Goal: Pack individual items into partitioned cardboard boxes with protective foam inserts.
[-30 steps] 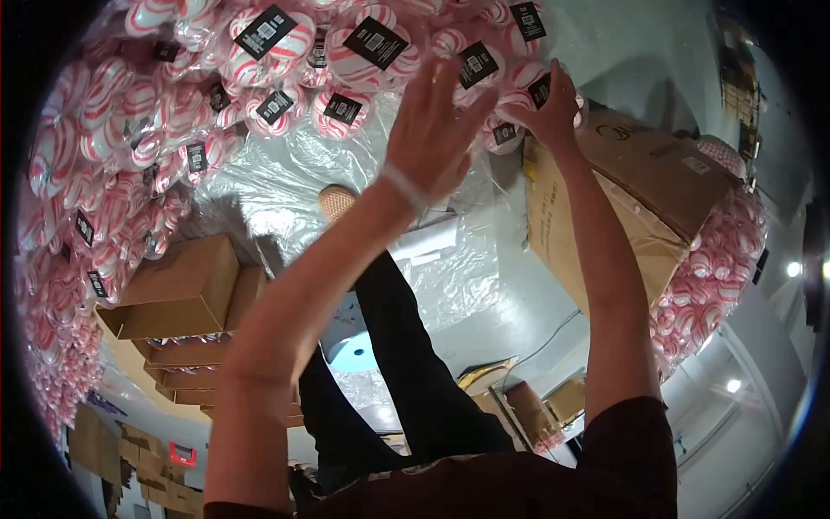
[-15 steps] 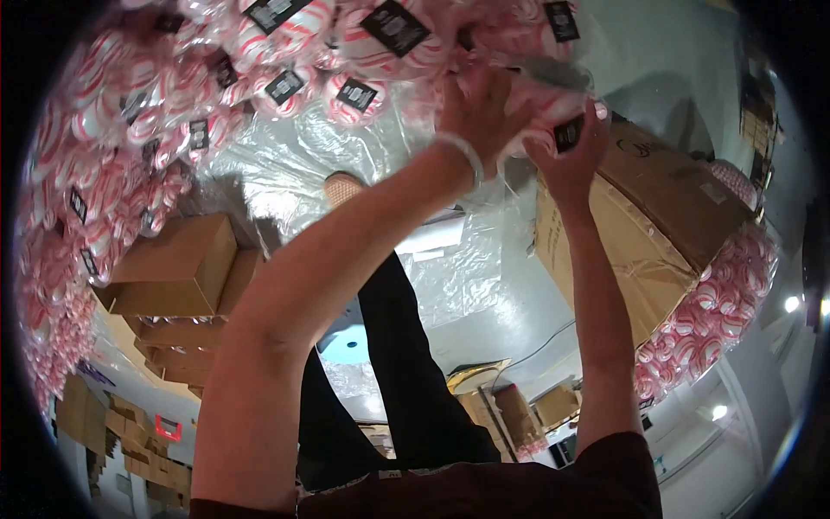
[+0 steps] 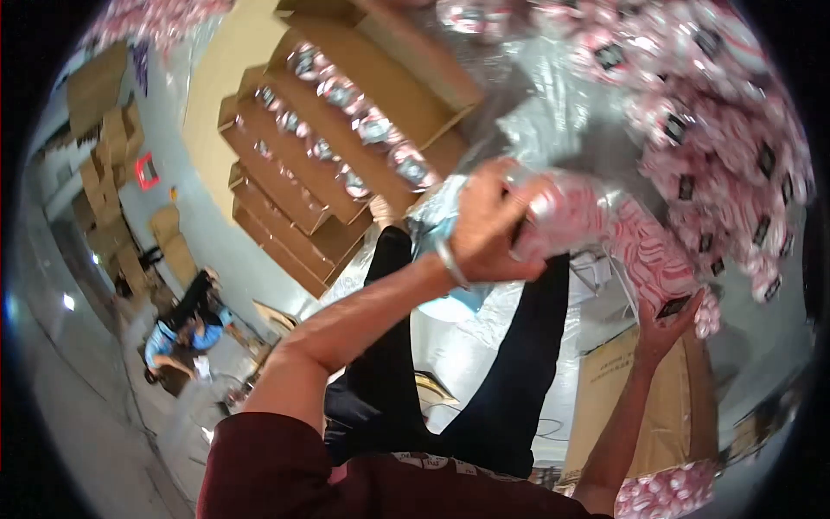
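Note:
My left hand point(image 3: 497, 229), with a pale band at the wrist, is closed on a red-and-white striped wrapped ball point(image 3: 566, 212), partly blurred by motion. My right hand point(image 3: 664, 329) grips the lower end of another striped wrapped piece point(image 3: 648, 251) with its fingers beside a black label. Clear plastic runs between the two pieces; whether they are joined I cannot tell. To the right lies a heap of similar striped balls point(image 3: 692, 164) in clear wrap with black labels.
Open cardboard boxes point(image 3: 363, 143) in stepped rows hold striped pieces at the upper left. A brown carton point(image 3: 635, 406) stands at the lower right, with more striped balls point(image 3: 666, 495) below it. Clear plastic sheeting point(image 3: 553, 112) covers floor ahead. Another person point(image 3: 186, 333) is at the far left.
The view has swung left toward the stepped boxes. Both hands have come away from the heap with striped wrapped pieces, and they are now farther apart.

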Demonstrator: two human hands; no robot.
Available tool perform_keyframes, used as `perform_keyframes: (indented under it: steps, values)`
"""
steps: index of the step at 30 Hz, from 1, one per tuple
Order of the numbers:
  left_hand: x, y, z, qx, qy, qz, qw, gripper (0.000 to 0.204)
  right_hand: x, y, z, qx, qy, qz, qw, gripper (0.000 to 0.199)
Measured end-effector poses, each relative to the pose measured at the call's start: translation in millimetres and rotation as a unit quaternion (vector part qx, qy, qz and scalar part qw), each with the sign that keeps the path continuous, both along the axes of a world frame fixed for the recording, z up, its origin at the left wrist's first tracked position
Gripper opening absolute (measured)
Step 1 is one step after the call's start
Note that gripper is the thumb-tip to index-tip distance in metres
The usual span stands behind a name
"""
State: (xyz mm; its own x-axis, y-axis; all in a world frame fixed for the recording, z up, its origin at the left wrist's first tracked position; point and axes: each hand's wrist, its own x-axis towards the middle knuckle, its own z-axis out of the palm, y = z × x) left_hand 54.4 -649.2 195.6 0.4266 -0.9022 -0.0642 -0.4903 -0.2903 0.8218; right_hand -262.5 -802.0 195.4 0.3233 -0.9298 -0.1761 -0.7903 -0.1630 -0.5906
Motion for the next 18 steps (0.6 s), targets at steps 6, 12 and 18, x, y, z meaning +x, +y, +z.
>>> perform_keyframes:
  steps: [6,12,18]
  values:
    - [118,75,38,-0.074,-0.121,0.286,0.948,0.099,115,2,10,0.142,-0.226,0.045,0.963,0.107]
    - [190,69,6,-0.062,-0.344,0.320,0.880,0.099,252,27,-2,-0.005,-0.210,0.259,0.943,0.109]
    - [194,7,0,0.067,-0.294,0.135,0.944,0.083,303,40,-54,-0.180,-0.066,0.399,0.897,0.096]
